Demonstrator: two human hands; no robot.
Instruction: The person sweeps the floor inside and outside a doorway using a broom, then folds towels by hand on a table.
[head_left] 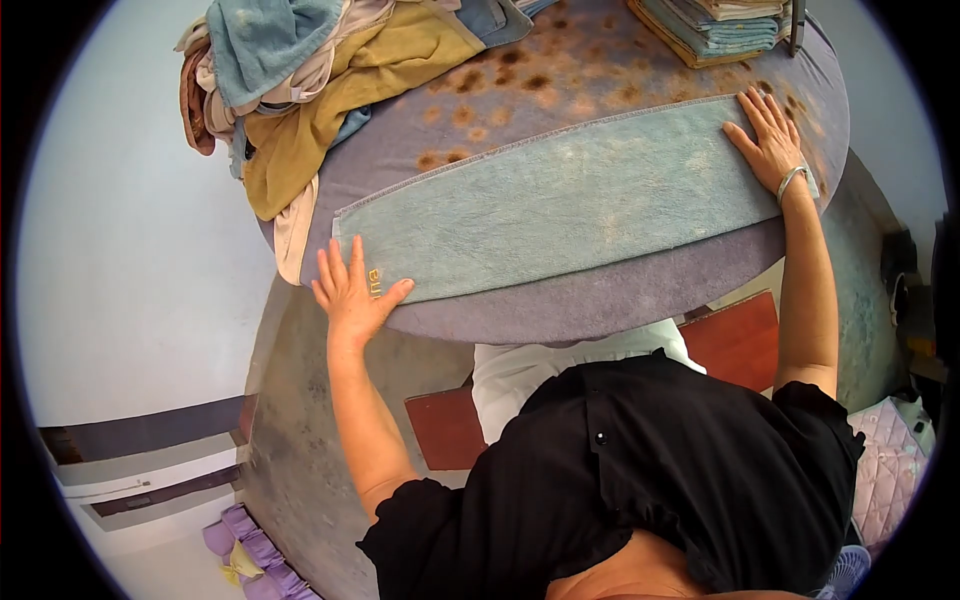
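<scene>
A light blue-green towel [560,200], folded lengthwise into a long strip, lies across the purple-grey covered table [580,300]. Yellow lettering shows near its left end. My left hand [352,290] rests on that end with fingers spread, its thumb by the lettering. At the opposite end, my right hand [770,145], with a bracelet on the wrist, lies flat on the towel with fingers stretched out. Neither hand grips anything.
A loose heap of towels [390,60], blue, mustard and pinkish, covers the table's far left and hangs over its edge. A stack of folded towels [715,30] stands at the far right. Brown scorch-like marks dot the table cover. A red-brown wooden seat [735,340] is below.
</scene>
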